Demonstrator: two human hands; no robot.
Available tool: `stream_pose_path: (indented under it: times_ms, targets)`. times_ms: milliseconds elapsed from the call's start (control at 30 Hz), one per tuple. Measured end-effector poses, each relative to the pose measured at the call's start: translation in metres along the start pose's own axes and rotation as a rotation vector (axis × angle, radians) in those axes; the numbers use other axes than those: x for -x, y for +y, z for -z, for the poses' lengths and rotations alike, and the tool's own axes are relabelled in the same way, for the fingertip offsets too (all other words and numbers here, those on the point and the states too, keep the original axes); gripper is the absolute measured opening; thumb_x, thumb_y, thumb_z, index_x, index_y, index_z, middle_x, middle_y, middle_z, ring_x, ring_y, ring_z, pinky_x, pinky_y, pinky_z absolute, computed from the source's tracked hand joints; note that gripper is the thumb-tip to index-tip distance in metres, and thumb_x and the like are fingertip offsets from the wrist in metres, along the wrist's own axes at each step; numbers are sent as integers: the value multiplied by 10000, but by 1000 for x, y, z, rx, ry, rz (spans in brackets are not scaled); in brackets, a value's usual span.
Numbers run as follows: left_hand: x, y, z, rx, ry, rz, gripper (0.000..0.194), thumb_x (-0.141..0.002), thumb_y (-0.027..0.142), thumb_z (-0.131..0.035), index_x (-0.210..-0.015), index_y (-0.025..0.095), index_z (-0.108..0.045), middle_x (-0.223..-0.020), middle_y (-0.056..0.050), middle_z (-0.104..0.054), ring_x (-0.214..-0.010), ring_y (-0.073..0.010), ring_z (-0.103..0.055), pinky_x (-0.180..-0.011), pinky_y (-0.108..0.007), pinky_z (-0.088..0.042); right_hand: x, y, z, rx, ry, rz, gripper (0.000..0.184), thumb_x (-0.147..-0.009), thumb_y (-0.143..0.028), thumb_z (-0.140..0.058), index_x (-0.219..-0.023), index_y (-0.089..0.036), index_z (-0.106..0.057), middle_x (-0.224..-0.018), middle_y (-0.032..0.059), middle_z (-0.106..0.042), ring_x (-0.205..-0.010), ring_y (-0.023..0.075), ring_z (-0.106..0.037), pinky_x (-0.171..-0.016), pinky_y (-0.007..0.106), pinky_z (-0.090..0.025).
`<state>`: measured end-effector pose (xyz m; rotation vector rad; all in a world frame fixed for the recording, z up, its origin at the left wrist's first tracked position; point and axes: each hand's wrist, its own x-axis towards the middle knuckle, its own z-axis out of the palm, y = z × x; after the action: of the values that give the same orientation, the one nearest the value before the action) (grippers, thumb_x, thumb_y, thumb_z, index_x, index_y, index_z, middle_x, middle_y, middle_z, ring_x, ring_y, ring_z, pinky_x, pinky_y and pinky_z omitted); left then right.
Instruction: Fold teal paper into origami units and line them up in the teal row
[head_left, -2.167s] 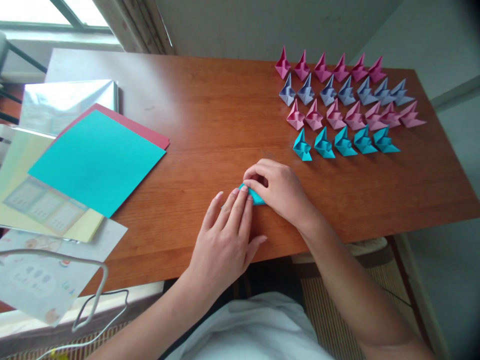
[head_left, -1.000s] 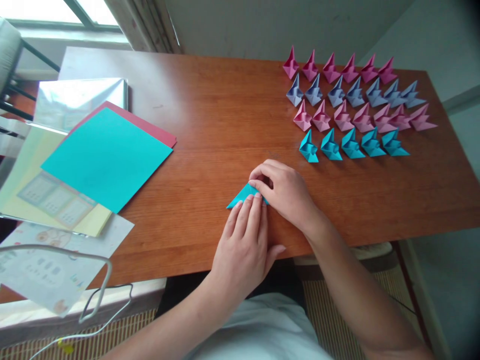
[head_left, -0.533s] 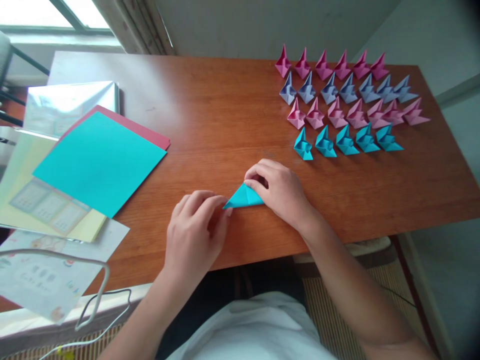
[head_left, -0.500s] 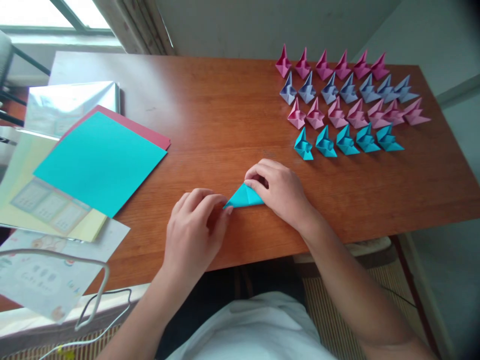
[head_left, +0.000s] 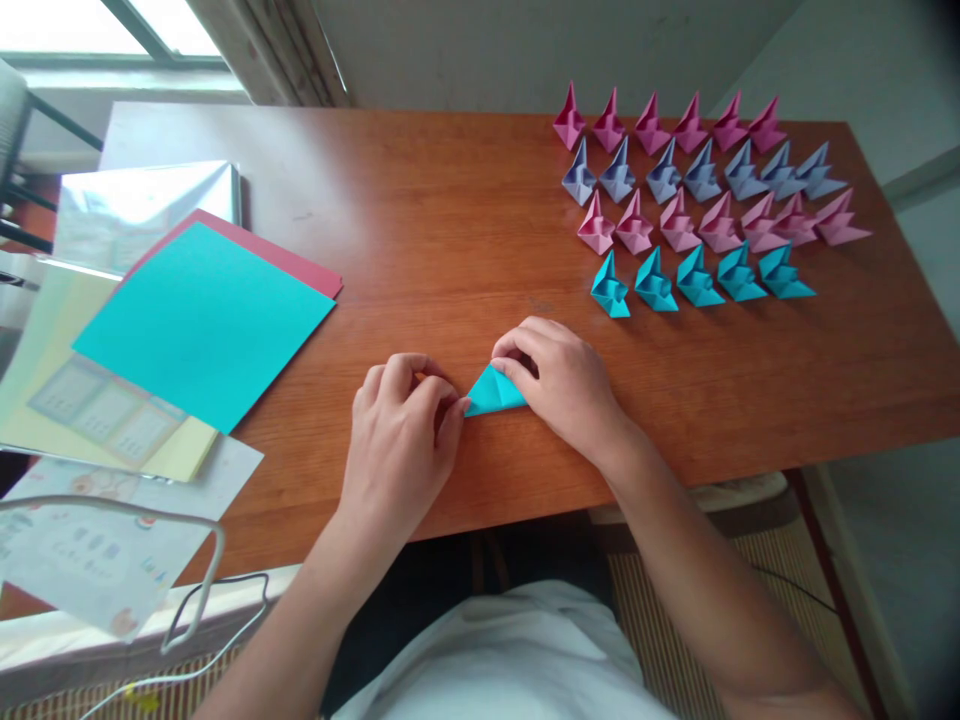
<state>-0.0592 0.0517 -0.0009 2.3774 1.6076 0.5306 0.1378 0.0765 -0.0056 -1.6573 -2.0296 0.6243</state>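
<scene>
A small turquoise paper [head_left: 493,391], folded into a triangle, lies near the table's front edge between my hands. My left hand [head_left: 409,420] pinches its left corner with thumb and forefinger. At the top, my right hand [head_left: 559,375] holds the paper by the peak; its fingers are curled and hide the paper's right side. A crease runs down from the peak. Beyond my right hand stands a row of turquoise folded paper figures [head_left: 697,285], the nearest row to me.
Behind them are rows of pink figures [head_left: 679,228], lilac figures [head_left: 703,178] and magenta figures [head_left: 690,130]. At left, a turquoise sheet [head_left: 206,320] overlaps a red sheet [head_left: 300,258], above a yellowish packet [head_left: 56,310] and a printed white sheet [head_left: 82,550]. A wooden table [head_left: 420,220] carries everything.
My left hand has moved a little right and up, and the paper's left corner has shifted inward with it. The right hand stays almost in place.
</scene>
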Motion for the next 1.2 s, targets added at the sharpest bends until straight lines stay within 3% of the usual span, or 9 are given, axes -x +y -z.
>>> stream_pose_path:
  times_ms: [133,267,367,500,667,1033,1200]
  targets:
    - [2,3,-1,-77,45,-21,161,-980,265,-578,-877,189,-676,-1093,-109,-662,-950,-269,-598,-847,-433,-494,1,0,0,1,6,10,132,-970,-203,-648,-840,-224,-650,-941,27,-701,-952,202,-631,-831,327,-442]
    - [16,21,1,-82,147,-130,195,-967,170,-562,-1113,141,-688,-1175,-134,-708,-1049,-288,-638,-914,-437,-497,1,1,-1,-2,14,18,127,-968,-202,-649,-842,-216,-650,-935,24,-696,-941,196,-632,-821,319,-441]
    - [30,41,-1,-73,68,-273,382,-963,167,-557,-1324,54,-607,-1344,-180,-669,-1221,-308,-609,-1055,-428,-469,0,2,-2,-2,9,19,123,-965,-197,-646,-844,-215,-655,-929,23,-694,-928,193,-628,-813,315,-441]
    - [40,59,-13,-155,-101,-261,614,-1009,338,-515,-1475,-57,-451,-1549,-259,-488,-1448,-359,-460,-1201,-462,-369,-1,3,-3,-4,15,14,120,-951,-174,-648,-840,-216,-659,-919,22,-688,-920,191,-623,-808,311,-441]
    - [39,61,-23,-181,-140,-226,708,-1025,451,-455,-1503,-70,-418,-1600,-267,-409,-1489,-376,-411,-1223,-475,-353,-2,2,-1,-23,11,17,121,-940,-157,-656,-831,-210,-661,-916,16,-688,-915,184,-627,-813,305,-439]
    - [39,59,-24,-262,-189,-273,871,-1017,638,-348,-1517,-73,-407,-1617,-269,-354,-1498,-388,-393,-1221,-490,-365,-12,2,12,-29,-111,-11,78,-914,-168,-694,-849,-212,-697,-904,-2,-703,-838,158,-634,-762,284,-436]
    - [36,61,-20,-274,-238,-280,1052,-919,770,-436,-1532,-82,-372,-1618,-294,-327,-1496,-414,-386,-1215,-514,-379,-19,2,16,-1,-174,-10,62,-905,-180,-704,-855,-217,-712,-910,-2,-708,-869,162,-639,-791,286,-439]
